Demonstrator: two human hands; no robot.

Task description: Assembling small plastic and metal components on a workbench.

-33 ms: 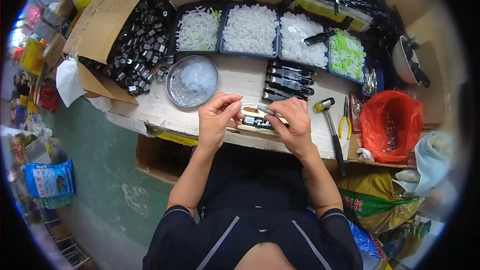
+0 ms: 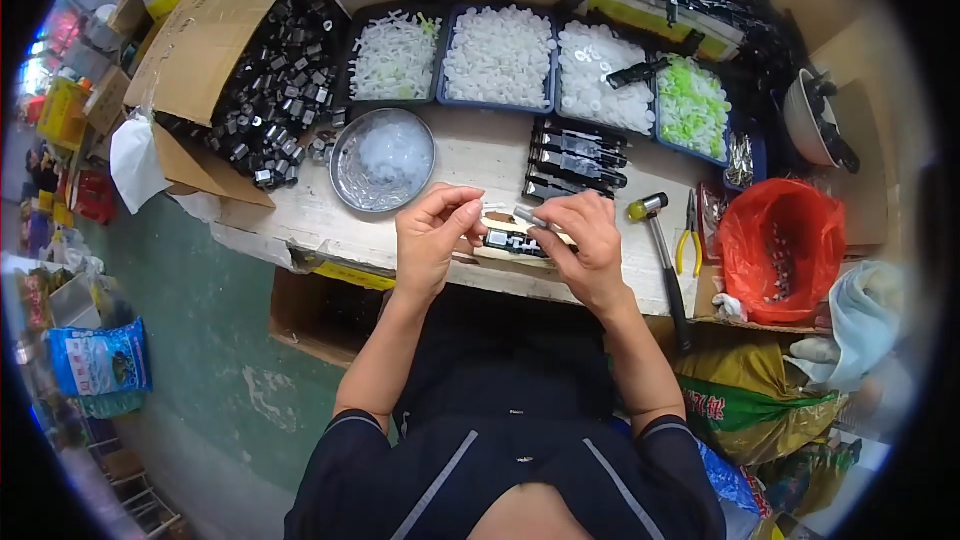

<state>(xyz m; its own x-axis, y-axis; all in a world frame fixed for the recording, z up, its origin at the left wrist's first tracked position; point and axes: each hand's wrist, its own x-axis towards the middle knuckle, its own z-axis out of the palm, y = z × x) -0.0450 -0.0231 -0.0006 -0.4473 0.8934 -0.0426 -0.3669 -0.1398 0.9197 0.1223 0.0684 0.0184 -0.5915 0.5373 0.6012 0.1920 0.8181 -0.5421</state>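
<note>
At the lower centre of the frame, a person in a dark top (image 2: 460, 485) is leaning toward a worktable (image 2: 480, 145). Near the centre, the left hand (image 2: 430, 240) is bringing thumb and forefinger together just beside a black assembly (image 2: 516, 243); the picture is not showing clearly whether they are gripping anything small. The right hand (image 2: 588, 240) is pinching a grey rod-like piece (image 2: 526, 215) between thumb and fingers, its end pointing toward the left hand. The black assembly is lying between and below the two hands, close to the table's near edge.

Right of centre, a hammer (image 2: 664, 258) is lying with its handle reaching past the table's edge, and yellow-handled pliers (image 2: 691, 224) are lying beside it. Farther right, a red plastic bag (image 2: 750, 250) is standing open. Left of centre, a round metal dish (image 2: 349, 185) is holding a clear, whitish heap. Beyond the hands, several black assemblies (image 2: 578, 160) are lying side by side.

Across the upper centre, four trays (image 2: 498, 107) are holding small white and green pieces. At the upper left, a cardboard box (image 2: 210, 35) is spilling dark blocky parts (image 2: 290, 90).
</note>
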